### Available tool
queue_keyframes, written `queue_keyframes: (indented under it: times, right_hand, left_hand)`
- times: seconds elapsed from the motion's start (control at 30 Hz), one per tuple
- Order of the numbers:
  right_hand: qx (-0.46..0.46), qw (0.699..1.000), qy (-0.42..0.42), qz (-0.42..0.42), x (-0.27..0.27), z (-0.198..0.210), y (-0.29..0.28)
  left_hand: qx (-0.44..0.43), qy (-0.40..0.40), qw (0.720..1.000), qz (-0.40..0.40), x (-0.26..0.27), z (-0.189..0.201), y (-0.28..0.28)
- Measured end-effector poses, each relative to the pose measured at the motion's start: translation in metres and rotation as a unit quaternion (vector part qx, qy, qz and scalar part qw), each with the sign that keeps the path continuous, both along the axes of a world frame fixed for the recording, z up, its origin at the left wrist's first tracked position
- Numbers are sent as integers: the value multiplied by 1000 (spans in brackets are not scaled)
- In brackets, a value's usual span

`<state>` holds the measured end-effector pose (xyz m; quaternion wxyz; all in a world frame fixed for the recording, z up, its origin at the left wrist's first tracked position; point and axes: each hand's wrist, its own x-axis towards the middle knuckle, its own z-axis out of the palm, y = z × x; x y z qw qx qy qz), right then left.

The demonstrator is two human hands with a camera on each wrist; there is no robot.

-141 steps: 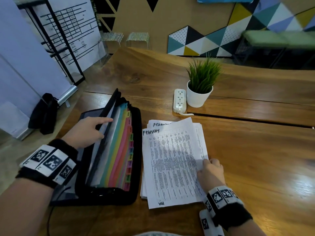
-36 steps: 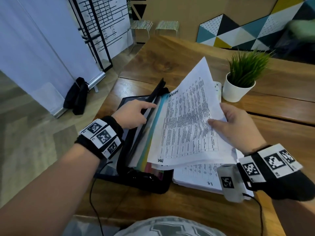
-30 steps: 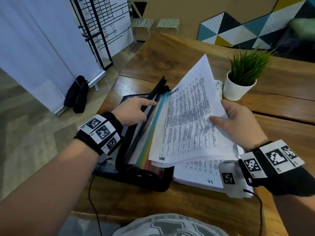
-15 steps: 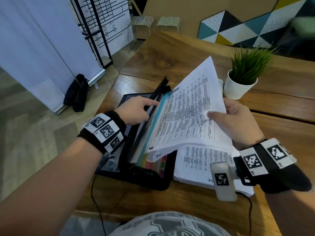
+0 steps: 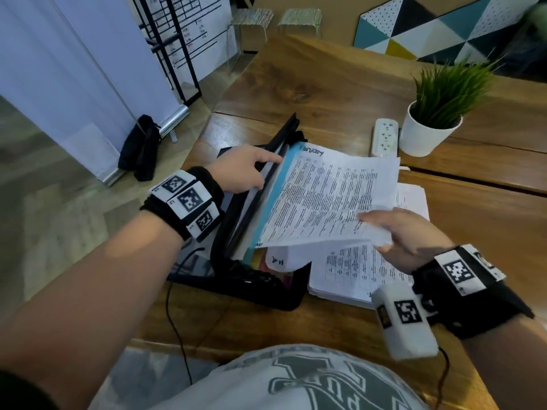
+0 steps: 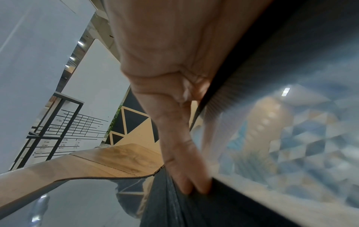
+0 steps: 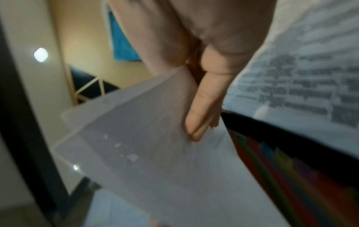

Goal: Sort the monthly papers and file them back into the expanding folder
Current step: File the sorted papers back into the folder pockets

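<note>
A black expanding folder lies unzipped on the wooden table, its coloured dividers fanned out. My left hand holds the front dividers back; in the left wrist view its thumb lies on the near side of a translucent divider and a finger shows dimly through it. My right hand pinches the right edge of the printed sheets headed "February". Their left edge dips into the pocket beside the blue divider. A corner of the sheets curls under. The other papers lie stacked beneath my right hand.
A potted plant in a white pot and a white power strip stand behind the paper stack. The table's left edge runs close beside the folder. A black bag lies on the floor to the left. A thin cable hangs off the near edge.
My right hand lifted the February sheets off the stack and swung them left. Over the last second they tipped lower, their left edge sliding into the folder. My left hand stayed put.
</note>
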<state>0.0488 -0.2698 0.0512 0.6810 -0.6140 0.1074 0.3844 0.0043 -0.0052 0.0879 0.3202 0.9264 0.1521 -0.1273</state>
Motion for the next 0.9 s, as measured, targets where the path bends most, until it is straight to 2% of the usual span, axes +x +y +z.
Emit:
queue_keyframes:
  times: [0.07, 0.13, 0.4, 0.53, 0.67, 0.83, 0.9]
  right_hand:
    - [58, 995, 69, -52, 5, 2, -2]
    - [103, 985, 103, -87, 8, 7, 0]
    - [152, 981, 107, -57, 3, 21, 6]
    - [62, 996, 32, 62, -5, 22, 8]
    - [-38, 979, -78, 185, -10, 25, 11]
    - [-45, 974, -81, 207, -18, 23, 39]
    - [-84, 969, -78, 217, -20, 12, 56]
  left_hand:
    - [5, 1, 1000, -2, 1, 0, 0]
    - [10, -2, 1000, -1, 2, -1, 1]
    - [11, -13, 1000, 5, -1, 5, -1]
    - [24, -2, 1000, 2, -1, 6, -1]
    - [35, -9, 999, 2, -2, 9, -7]
    - [23, -37, 999, 18, -5, 3, -12]
    - [4, -54, 998, 30, -8, 4, -16]
